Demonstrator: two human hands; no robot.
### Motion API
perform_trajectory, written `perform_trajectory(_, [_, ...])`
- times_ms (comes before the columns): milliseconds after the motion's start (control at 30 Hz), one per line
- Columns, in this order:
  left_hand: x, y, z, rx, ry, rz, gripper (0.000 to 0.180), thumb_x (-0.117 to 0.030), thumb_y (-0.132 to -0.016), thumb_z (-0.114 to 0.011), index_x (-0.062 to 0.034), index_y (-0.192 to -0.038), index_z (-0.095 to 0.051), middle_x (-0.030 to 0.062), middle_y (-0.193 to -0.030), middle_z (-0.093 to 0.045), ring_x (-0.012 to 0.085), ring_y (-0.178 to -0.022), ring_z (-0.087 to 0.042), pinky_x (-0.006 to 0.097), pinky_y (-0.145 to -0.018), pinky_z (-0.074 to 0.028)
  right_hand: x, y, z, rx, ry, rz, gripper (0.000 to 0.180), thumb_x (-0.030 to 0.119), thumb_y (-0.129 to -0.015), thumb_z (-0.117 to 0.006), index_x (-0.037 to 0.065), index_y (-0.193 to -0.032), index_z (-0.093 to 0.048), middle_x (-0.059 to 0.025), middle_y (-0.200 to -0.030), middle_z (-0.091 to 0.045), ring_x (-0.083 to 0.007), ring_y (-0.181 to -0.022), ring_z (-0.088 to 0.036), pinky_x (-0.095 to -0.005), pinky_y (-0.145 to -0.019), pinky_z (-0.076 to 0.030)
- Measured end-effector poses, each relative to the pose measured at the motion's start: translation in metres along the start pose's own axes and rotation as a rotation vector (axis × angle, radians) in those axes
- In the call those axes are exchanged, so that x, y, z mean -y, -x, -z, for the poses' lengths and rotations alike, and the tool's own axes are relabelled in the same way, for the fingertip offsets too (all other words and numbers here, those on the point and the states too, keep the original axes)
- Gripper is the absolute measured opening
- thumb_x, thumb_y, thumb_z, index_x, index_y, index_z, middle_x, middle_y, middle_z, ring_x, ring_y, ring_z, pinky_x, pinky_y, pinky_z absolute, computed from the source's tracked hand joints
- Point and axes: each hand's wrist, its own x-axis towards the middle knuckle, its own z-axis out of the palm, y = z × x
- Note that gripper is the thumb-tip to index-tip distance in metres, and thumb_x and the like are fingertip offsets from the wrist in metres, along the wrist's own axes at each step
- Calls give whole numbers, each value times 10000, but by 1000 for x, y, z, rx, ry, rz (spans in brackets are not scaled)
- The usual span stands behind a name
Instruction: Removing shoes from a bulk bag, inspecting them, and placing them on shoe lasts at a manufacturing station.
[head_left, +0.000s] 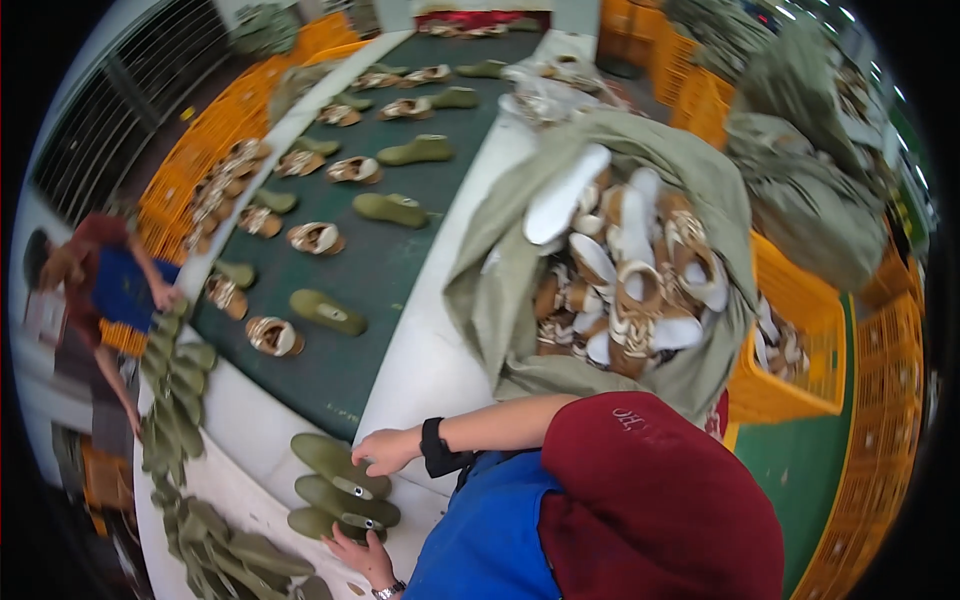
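While the left hand lies open against the stack of green soles at lower centre, the right hand curls onto the top sole, its grip unclear; steadying the pile first seems wise.

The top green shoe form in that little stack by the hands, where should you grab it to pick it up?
Probably by its narrow end, coming from above on the right. The top green shoe form lies flat on the stack, so its long sides are free to pinch. The right hand already touches that end, while the left hand rests at the lowest form. The white table edge beside it leaves room.
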Motion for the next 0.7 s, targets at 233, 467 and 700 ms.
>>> perform_trajectory(233, [-137, -53, 28, 175, 143, -626, 541, -130, -756, -625, -22, -1251, -435, 237, -1339, -356, 445, -1244, -290, 531, -1032, -228, 39, 159, 129, -601, -79, -133, 251, 168, -783, -595, 47, -1000, -632, -128, -865, -658, -249, -793, -636, -344, -713, -497])
perform_trajectory(467, [-232, -47, -5, 669, 299, -1140, 468, -133, -719, -665, -46, -1153, -513, 140, -1047, -572, 310, -975, -536, 407, -843, -427, -112, 417, 147, -1472, 710, -856, 579, 277, -758, -674, -35, -1206, -482, -238, -1142, -558, -364, -1048, -538, -395, -899, -426])
perform_trajectory(700, [-221, -45, -19, 610, 187, -1120, 470, -162, -752, -640, -56, -1179, -475, 143, -988, -582, 305, -922, -557, 393, -778, -459, -192, 423, 141, -1547, 203, -808, 538, 367, -839, -587, -50, -1166, -495, -233, -1080, -581, -353, -1023, -553, -371, -882, -417])
